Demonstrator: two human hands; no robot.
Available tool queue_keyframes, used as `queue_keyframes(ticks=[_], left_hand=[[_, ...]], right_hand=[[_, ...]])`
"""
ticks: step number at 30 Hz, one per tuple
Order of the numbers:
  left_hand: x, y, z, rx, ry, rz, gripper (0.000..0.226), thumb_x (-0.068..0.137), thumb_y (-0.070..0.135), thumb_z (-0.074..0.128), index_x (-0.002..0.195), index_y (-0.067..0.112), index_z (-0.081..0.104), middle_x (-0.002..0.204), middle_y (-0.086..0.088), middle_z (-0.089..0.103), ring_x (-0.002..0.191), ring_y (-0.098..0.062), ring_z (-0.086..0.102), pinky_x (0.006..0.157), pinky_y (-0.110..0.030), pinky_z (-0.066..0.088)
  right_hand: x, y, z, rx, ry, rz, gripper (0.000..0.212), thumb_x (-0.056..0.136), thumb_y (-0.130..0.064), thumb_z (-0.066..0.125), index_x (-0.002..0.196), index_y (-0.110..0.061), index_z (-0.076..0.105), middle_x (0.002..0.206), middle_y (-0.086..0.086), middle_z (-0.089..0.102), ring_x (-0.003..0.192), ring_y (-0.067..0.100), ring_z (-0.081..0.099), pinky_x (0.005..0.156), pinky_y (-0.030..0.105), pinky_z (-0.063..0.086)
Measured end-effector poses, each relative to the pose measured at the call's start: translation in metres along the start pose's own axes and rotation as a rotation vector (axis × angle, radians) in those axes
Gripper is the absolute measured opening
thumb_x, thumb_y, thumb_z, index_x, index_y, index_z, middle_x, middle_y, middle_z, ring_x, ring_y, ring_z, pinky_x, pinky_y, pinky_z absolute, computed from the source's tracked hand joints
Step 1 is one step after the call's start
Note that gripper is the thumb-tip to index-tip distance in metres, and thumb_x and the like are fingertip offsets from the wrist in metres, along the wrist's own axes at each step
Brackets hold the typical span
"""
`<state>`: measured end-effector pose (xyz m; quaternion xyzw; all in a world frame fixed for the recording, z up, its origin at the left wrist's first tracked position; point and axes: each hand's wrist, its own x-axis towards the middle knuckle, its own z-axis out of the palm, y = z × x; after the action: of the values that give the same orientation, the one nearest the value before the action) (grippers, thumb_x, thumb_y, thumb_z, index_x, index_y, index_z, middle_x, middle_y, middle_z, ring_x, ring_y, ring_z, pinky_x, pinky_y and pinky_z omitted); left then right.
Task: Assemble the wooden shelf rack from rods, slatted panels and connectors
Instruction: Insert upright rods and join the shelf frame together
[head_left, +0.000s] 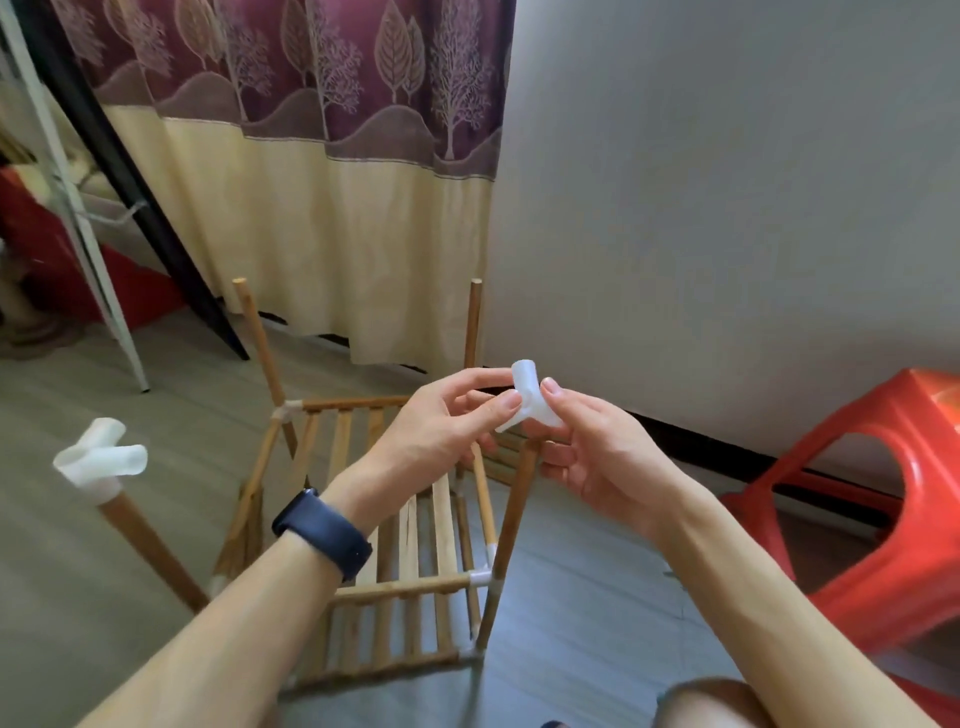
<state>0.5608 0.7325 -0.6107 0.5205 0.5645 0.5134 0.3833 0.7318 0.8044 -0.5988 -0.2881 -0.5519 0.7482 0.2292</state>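
The left hand (441, 423) and right hand (589, 460) pinch a loose white connector (530, 402) between curled fingers (506, 404), just above the bare near-right rod (511, 525) of the rack (405, 586) on the floor (571, 597). Capping the uprights seems to be the step; the fitted connector (101, 457) already tops the near-left rod. Next, a socket must turn down onto the rod end. A red stool (883, 519) crowds the right; the wall (727, 208) stands close behind.

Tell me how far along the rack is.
Done: slatted panels sit connected at their corners, and the near-left rod wears a top connector. In hand: left hand and right hand pinch a second connector. Left: the near-right rod, far-left rod and far-right rod show bare tops.
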Motion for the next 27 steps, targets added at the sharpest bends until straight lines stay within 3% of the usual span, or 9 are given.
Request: queue_keyframes(ticks=[3, 5, 7, 10, 16, 22, 27], left_hand=[[0.003, -0.004, 0.000, 0.030, 0.054, 0.009, 0.029, 0.089, 0.047, 0.062, 0.114, 0.034, 0.070, 0.093, 0.011, 0.076, 0.081, -0.008, 0.070, 0.064, -0.019, 0.052], [0.005, -0.004, 0.001, 0.040, 0.048, -0.005, 0.028, 0.092, 0.048, 0.060, 0.112, 0.032, 0.070, 0.092, 0.011, 0.076, 0.078, -0.007, 0.069, 0.064, -0.018, 0.051], [0.007, -0.003, 0.002, 0.032, 0.029, -0.018, 0.028, 0.093, 0.047, 0.059, 0.111, 0.028, 0.070, 0.089, 0.008, 0.076, 0.071, -0.007, 0.067, 0.064, -0.020, 0.052], [0.006, 0.001, 0.005, 0.002, 0.044, -0.018, 0.026, 0.094, 0.044, 0.061, 0.103, 0.020, 0.068, 0.073, 0.007, 0.072, 0.060, -0.007, 0.058, 0.062, -0.021, 0.051], [-0.002, 0.000, 0.008, 0.074, 0.046, 0.028, 0.028, 0.095, 0.038, 0.064, 0.098, 0.010, 0.067, 0.071, 0.013, 0.068, 0.060, 0.001, 0.062, 0.060, -0.018, 0.050], [-0.004, 0.001, 0.007, 0.066, 0.052, 0.013, 0.031, 0.090, 0.044, 0.064, 0.096, 0.014, 0.070, 0.078, 0.003, 0.073, 0.058, -0.004, 0.059, 0.063, -0.026, 0.051], [-0.005, 0.000, 0.011, 0.118, 0.114, 0.043, 0.026, 0.092, 0.042, 0.066, 0.092, 0.016, 0.069, 0.074, 0.004, 0.072, 0.057, -0.002, 0.061, 0.057, -0.019, 0.047]], right_hand=[[-0.004, -0.001, 0.005, 0.075, 0.030, -0.021, 0.043, 0.105, -0.032, 0.045, 0.126, 0.002, 0.060, 0.085, 0.005, 0.073, 0.054, 0.008, 0.064, 0.050, 0.016, 0.047], [-0.003, -0.001, 0.005, 0.073, 0.064, -0.017, 0.041, 0.104, -0.035, 0.046, 0.124, -0.003, 0.063, 0.094, 0.007, 0.075, 0.046, 0.006, 0.058, 0.049, 0.016, 0.039], [-0.001, 0.003, 0.000, -0.002, 0.088, -0.013, 0.040, 0.103, -0.043, 0.047, 0.120, -0.013, 0.067, 0.110, 0.008, 0.074, 0.045, 0.005, 0.040, 0.052, 0.021, 0.025], [0.001, 0.009, -0.005, -0.146, 0.132, -0.034, 0.041, 0.101, -0.051, 0.047, 0.114, -0.020, 0.071, 0.110, 0.001, 0.073, 0.051, 0.010, 0.024, 0.051, 0.024, 0.023], [0.001, 0.011, -0.007, -0.212, 0.143, -0.061, 0.039, 0.100, -0.048, 0.052, 0.110, -0.016, 0.071, 0.098, 0.002, 0.067, 0.050, 0.011, 0.027, 0.048, 0.023, 0.029], [0.002, 0.011, -0.008, -0.192, 0.124, -0.087, 0.035, 0.100, -0.042, 0.054, 0.107, -0.012, 0.071, 0.091, 0.004, 0.070, 0.046, 0.009, 0.032, 0.046, 0.022, 0.031], [0.003, 0.011, -0.010, -0.202, 0.123, -0.109, 0.035, 0.101, -0.042, 0.052, 0.110, -0.014, 0.072, 0.095, 0.001, 0.074, 0.047, 0.010, 0.029, 0.047, 0.022, 0.029]])
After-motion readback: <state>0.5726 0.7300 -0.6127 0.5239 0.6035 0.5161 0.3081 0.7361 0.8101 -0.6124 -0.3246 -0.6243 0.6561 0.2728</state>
